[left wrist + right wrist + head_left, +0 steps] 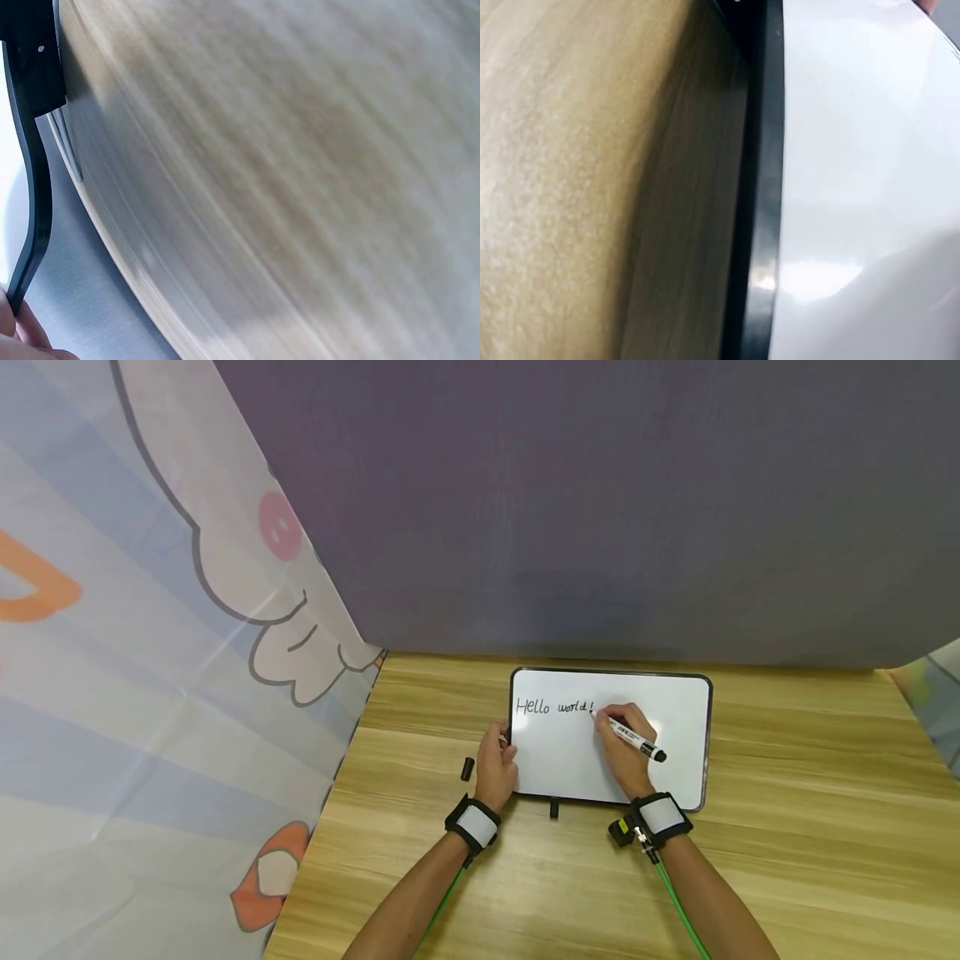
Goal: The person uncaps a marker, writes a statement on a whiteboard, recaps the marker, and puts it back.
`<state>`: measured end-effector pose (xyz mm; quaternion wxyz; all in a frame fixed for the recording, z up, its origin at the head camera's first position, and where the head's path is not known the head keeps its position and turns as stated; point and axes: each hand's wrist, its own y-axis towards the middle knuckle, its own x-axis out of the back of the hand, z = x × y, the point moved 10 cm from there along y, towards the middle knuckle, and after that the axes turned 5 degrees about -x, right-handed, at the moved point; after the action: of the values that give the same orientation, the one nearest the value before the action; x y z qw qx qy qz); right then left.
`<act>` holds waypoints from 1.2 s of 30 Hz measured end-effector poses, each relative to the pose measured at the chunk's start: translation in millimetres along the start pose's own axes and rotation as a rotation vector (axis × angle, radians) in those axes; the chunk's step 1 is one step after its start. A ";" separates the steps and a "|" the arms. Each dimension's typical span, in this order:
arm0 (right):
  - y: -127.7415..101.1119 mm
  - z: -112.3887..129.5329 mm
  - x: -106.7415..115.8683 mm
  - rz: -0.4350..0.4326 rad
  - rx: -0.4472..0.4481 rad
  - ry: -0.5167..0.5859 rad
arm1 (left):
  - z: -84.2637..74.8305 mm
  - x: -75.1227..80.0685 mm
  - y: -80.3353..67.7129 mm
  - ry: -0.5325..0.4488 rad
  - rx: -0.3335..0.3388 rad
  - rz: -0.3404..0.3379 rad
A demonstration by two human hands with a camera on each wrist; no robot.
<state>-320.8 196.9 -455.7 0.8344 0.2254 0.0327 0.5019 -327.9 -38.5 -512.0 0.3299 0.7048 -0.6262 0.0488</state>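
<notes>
In the head view, a small black-framed whiteboard is propped up on the wooden table, with "Hello world!" written across its upper left. My left hand grips its left edge; the left wrist view shows fingers around the black frame. My right hand pinches a black and white marker, its tip at the board just by the exclamation mark. The right wrist view catches the board's lower frame and white surface, but not the marker.
A black cap lies on the wooden table left of my left hand. A small black piece juts out under the board's lower edge. Behind stands a grey panel; a cartoon-printed sheet hangs along the left.
</notes>
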 end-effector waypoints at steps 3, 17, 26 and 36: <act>0.6 1.3 1.0 0.000 0.004 0.001 | -1.8 0.7 0.3 0.008 -0.002 0.003; 0.3 -39.1 -6.5 0.155 -0.267 0.232 | 3.0 6.1 -1.2 -0.033 0.069 0.054; -4.1 -36.2 12.8 0.259 -0.260 0.361 | 25.1 37.4 -4.2 0.037 0.139 0.070; -14.4 -32.8 49.9 0.429 -0.275 0.741 | 57.4 65.0 -21.2 0.488 0.185 0.180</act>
<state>-293.4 245.0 -482.4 0.6657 -0.0811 0.2150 0.7100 -314.6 -124.1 -533.9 0.3993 0.6408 -0.5813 0.3033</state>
